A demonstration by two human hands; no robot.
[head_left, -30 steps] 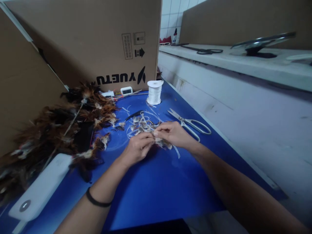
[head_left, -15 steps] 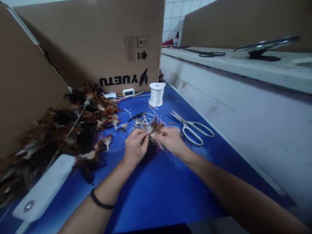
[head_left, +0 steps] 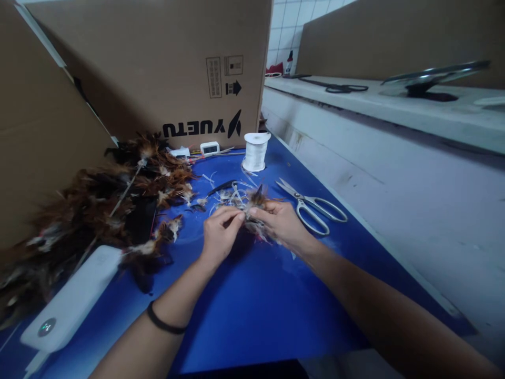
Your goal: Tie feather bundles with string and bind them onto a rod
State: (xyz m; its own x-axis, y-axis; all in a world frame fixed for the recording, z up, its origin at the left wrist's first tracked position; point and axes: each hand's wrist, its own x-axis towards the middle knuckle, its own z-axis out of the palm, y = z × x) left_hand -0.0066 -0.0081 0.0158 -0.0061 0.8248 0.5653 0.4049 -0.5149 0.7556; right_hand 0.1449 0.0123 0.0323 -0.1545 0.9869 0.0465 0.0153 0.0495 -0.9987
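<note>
My left hand (head_left: 219, 238) and my right hand (head_left: 281, 223) meet over the blue table (head_left: 252, 305), both pinching a small bundle of brown and white feathers (head_left: 254, 210). Fingers of both hands are closed on it. Loose white strips (head_left: 232, 192) lie tangled just beyond the bundle. A black band circles my left wrist.
A large heap of dark brown feathers (head_left: 98, 205) covers the left. Steel scissors (head_left: 313, 206) lie right of my hands, a white thread spool (head_left: 255, 151) behind them. A white device (head_left: 69, 302) sits near left. Cardboard boxes (head_left: 158, 68) stand behind; a white ledge (head_left: 374, 100) runs along the right.
Both hands shifted slightly away from me with the feather bundle, and the bundle now stands up between the fingertips. The view moved a little.
</note>
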